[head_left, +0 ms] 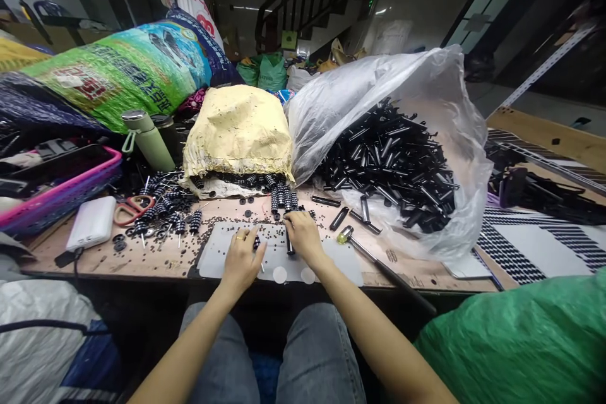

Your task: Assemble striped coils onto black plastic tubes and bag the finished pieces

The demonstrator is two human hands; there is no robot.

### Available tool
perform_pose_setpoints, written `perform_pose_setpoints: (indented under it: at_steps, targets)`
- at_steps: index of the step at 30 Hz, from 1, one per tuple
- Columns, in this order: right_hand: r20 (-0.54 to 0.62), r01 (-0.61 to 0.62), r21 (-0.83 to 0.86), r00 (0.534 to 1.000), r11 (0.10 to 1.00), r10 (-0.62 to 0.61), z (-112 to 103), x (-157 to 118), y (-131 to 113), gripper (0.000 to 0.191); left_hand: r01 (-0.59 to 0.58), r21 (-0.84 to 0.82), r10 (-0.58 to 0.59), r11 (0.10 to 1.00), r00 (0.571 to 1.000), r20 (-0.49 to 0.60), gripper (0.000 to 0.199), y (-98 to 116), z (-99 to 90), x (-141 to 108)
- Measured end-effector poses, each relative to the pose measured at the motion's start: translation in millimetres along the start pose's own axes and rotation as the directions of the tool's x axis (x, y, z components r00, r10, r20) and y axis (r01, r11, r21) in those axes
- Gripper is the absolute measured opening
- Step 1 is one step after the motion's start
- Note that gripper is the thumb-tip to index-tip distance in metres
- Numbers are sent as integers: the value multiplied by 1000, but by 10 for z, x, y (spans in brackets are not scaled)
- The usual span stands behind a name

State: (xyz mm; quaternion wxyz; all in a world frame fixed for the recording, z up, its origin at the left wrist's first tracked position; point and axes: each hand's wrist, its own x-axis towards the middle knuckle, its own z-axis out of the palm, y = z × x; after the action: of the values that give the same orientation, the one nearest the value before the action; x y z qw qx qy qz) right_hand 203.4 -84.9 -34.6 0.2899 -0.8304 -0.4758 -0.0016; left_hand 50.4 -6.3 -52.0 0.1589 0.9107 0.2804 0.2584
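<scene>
My left hand [242, 257] is closed around a small black-and-white ribbed roller [256, 242] with a thin metal pin, over the grey mat [215, 252]. To its right, my right hand [302, 233] has its fingers closed on the upper end of a black bar-shaped piece [290, 243], which points toward the table's front edge. Just beyond that hand, several black-and-white rollers [280, 197] lie at the mouth of a yellow sack [239, 132]. Tiny dark beads are scattered over the mat and the wood.
A clear plastic bag [466, 164] of black pieces stands at the right, with a hammer [374, 257] before it. Scissors [134, 209], a white power bank [91, 223], a green bottle [150, 142] and a pink-rimmed basket [61, 189] are at the left.
</scene>
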Motion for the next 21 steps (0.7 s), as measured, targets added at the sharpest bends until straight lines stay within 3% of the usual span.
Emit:
perform_pose_setpoints:
  at_steps: [2, 5, 10, 15, 18, 21]
  targets:
    - [27, 1, -14, 1000, 1000, 0, 124, 204, -59, 15, 108, 117, -110, 987, 994, 11, 40, 60, 105, 52]
    - [67, -3, -6, 998, 1000, 4, 257, 378, -78, 11, 61, 165, -64, 984, 998, 17, 30, 85, 253, 60]
    - [89, -24, 131, 996, 991, 12, 246, 264, -39, 20, -36, -18, 34, 999, 996, -76, 23, -45, 301, -84]
    - [141, -77, 390, 990, 918, 24, 175, 5, -86, 17, 13, -327, -41, 945, 996, -79, 21, -16, 226, -166]
    - [172, -144, 516, 983, 844, 63, 163, -61, -79, 21, 182, -608, -187, 773, 981, 55, 20, 80, 192, -142]
    - [196, -207, 600, 975, 773, 109, 155, -80, -45, 25, 400, -797, -301, 453, 910, 285, 31, 144, 161, -94]
